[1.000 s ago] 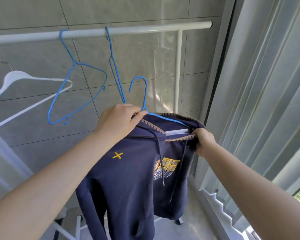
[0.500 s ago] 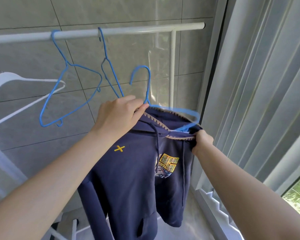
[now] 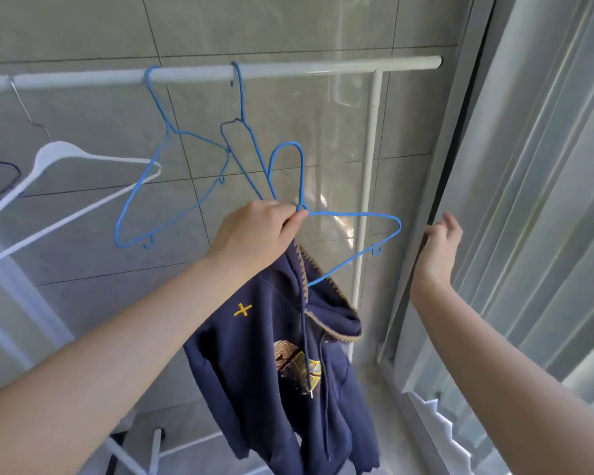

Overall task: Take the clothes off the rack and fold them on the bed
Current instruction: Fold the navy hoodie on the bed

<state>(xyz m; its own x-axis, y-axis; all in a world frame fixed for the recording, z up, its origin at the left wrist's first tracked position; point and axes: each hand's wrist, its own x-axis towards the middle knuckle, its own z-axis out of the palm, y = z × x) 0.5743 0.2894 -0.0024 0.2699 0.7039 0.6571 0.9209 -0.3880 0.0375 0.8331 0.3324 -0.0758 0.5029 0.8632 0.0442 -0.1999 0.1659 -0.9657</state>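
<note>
— Start left of the rail (image 3: 288, 68): a white hanger (image 3: 66, 156) hangs bare, then two blue wire hangers (image 3: 172, 186) hooked on it.

— And below the rail, the left hand (image 3: 258, 234)?

— It pinches the neck of a third blue hanger (image 3: 354, 214), off the rail, and seems to hold the navy hoodie (image 3: 282, 365) too; the hoodie dangles under that fist, half slipped from the wire.

— Best way to finish?

— I'd slide the wire clear of the hood, hook it back on the rail, and gather the cloth before it drags.

— The right hand (image 3: 441, 245)?

— Right of the rail's end, fingers loose, holding nothing, near the curtain (image 3: 528, 200).
</note>
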